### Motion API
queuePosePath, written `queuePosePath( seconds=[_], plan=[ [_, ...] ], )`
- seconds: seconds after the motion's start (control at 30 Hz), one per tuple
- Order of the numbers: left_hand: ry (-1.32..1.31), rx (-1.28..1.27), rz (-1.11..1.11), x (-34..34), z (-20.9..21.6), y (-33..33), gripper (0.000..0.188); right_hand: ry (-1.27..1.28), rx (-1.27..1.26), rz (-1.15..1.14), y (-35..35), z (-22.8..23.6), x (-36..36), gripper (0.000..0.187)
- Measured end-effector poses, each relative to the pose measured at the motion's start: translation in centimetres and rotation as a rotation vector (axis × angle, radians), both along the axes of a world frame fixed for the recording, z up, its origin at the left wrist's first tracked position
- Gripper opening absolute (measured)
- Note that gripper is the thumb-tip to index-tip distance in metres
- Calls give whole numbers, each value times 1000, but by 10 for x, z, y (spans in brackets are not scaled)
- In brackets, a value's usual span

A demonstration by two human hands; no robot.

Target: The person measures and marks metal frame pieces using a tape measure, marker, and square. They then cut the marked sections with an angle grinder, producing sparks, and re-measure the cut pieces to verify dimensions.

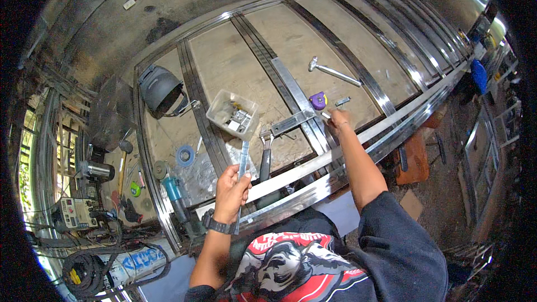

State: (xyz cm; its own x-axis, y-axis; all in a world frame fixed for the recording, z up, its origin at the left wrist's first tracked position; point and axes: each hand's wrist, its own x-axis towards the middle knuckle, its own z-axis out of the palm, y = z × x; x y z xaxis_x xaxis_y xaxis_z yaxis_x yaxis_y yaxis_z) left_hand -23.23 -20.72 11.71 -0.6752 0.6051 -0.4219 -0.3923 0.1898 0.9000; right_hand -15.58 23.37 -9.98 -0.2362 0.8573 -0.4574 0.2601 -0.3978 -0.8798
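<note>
My left hand [233,193], with a dark watch on the wrist, is closed around a steel ruler [244,157] held upright near the front rail. Further right, my right hand [339,120] reaches over the metal frame [320,141], its fingers pinched at a short white stick [326,115]; its exact kind is too small to tell. Just beyond those fingers lie a purple tape measure [318,100] and a small grey metal piece [343,101]. Between my hands a carpenter's square [292,122] lies across the bar, beside a dark-handled tool [265,159].
A hammer [334,71] lies farther back. Left of centre stand a clear plastic box [226,106] of small metal parts and a welding helmet [162,90]. An angle grinder [174,194] rests at the front left, near a blue tape roll [185,156]. Cables [84,271] coil at lower left.
</note>
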Motion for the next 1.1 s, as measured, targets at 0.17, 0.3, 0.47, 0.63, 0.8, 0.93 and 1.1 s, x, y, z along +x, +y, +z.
queuePosePath(
  seconds=[0.17, 0.3, 0.47, 0.63, 0.8, 0.93, 1.1],
  plan=[
    [-49, -15, 128, 20, 11, 26, 29, -459, 297, 142, 38, -15, -53, 53],
    [-82, 47, 152, 24, 15, 45, 39, -550, 137, 221, 82, -37, -63, 73],
    [-48, 37, 235, 26, 13, 44, 36, -431, 246, 300, 40, 14, -78, 56],
    [-49, 69, 286, 27, 10, 51, 40, -23, 701, 336, 1, 70, -58, 51],
    [38, 137, 319, 27, 12, 84, 38, 184, 682, 832, -124, 180, 1, 49],
    [65, 135, 274, 33, 13, 104, 34, 238, 787, 892, -184, 200, 24, 45],
    [22, 84, 174, 36, 11, 107, 30, 398, 651, 890, -181, 180, 31, 49]
  ],
)
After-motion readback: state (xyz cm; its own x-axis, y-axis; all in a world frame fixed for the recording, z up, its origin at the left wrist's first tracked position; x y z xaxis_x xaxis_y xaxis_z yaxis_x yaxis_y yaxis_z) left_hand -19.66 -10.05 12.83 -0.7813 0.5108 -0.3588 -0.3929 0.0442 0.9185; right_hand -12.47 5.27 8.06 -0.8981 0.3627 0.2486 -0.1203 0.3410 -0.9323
